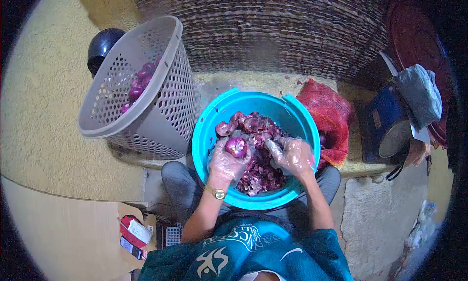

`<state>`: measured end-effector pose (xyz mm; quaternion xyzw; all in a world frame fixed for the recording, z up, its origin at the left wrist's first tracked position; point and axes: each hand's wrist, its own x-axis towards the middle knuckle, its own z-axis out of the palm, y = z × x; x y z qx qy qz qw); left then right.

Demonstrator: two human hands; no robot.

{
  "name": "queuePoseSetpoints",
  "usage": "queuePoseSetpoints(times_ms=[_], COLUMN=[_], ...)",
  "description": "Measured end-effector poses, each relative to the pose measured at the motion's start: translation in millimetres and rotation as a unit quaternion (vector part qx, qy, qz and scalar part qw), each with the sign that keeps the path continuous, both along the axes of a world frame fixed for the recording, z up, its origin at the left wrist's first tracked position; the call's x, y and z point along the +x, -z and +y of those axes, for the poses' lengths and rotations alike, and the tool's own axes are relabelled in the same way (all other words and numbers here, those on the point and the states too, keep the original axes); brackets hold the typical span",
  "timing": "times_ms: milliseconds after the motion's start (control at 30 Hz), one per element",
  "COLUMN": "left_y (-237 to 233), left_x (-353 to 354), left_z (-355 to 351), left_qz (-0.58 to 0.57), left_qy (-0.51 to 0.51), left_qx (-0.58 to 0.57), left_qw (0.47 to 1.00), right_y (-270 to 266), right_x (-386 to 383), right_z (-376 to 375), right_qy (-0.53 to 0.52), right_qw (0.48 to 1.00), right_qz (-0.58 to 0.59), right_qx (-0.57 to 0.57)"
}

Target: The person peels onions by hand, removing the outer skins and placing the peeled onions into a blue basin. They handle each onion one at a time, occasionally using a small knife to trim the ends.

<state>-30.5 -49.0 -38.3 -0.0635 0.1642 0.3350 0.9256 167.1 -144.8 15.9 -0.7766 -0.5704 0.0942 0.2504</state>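
Observation:
My left hand (228,160), in a clear plastic glove, is closed around a purple red onion (236,147) over the turquoise basin (198,149). To its right, my gloved right hand (294,156) hovers above the basin with its fingers curled; what they hold, if anything, I cannot make out. Loose purple onion skins (258,177) fill the bottom of the basin. Several red onions (225,129) rest among the skins at its far side. The basin sits between my knees.
A tall grey perforated basket (170,110) tilts at the left, holding peeled-looking onions (136,92). Right of the basin lies a red mesh sack (324,108). Beyond it stands a blue weighing scale (387,117) under a grey plastic bag (420,93). A phone (130,248) lies at lower left.

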Motion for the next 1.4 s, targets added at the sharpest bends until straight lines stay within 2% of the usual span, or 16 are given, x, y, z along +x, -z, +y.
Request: queuePoseSetpoints(times_ms=[167, 233, 333, 367, 433, 600, 733, 867, 933, 1033, 1133, 1200, 1233, 1300, 1367, 1400], left_y=[9, 6, 13, 16, 14, 7, 5, 1, 4, 3, 6, -3, -8, -4, -1, 1], left_x=[6, 10, 9, 8, 6, 12, 12, 16, 16, 12, 12, 11, 11, 10, 8, 9], left_z=[-3, -7, -7, -5, -1, -5, -10, -12, -12, -10, -7, -8, -9, -7, -5, -5], left_qz=[0.005, 0.115, 0.11, 0.11, -0.102, -0.027, -0.009, 0.025, -0.03, -0.003, -0.019, -0.001, 0.018, 0.002, -0.014, -0.03], left_qy=[0.019, -0.009, -0.022, -0.021, 0.009, -0.011, 0.005, -0.008, -0.012, -0.01, -0.041, -0.04, -0.04, -0.022, -0.005, -0.007], left_qx=[0.004, 0.101, 0.105, 0.105, -0.028, -0.028, 0.056, 0.018, -0.006, 0.017, 0.011, 0.033, 0.054, 0.057, 0.061, 0.05], left_qw=[1.0, 0.988, 0.988, 0.988, 0.994, 0.999, 0.998, 0.999, 0.999, 1.0, 0.999, 0.999, 0.998, 0.998, 0.998, 0.998], right_y=[-5, -6, -10, -8, -4, 14, 21, 16, 18, 21, 10, 10, 7, -2, 9, 11], right_x=[0, 1, 2, 2, 4, 13, 15, 12, 9, 1, 2, 6, 8, 11, 12, 9], right_z=[-4, -5, -8, -7, -7, -8, -4, -2, 0, 1, -3, -1, -2, -3, 3, 3], right_qy=[0.0, -0.002, -0.009, -0.012, -0.017, -0.102, -0.11, -0.12, -0.117, -0.086, 0.027, 0.024, 0.024, 0.045, 0.041, 0.023], right_qw=[0.999, 0.999, 0.997, 0.997, 0.997, 0.992, 0.984, 0.973, 0.97, 0.958, 0.923, 0.811, 0.811, 0.691, 0.668, 0.593], right_qz=[-0.03, -0.022, -0.071, -0.05, -0.029, 0.078, 0.139, 0.195, 0.204, 0.271, 0.377, 0.581, 0.581, 0.721, 0.74, 0.801], right_qx=[-0.027, -0.027, -0.034, -0.05, -0.066, 0.004, 0.005, -0.021, -0.052, 0.026, -0.068, -0.068, -0.068, 0.01, 0.067, 0.073])
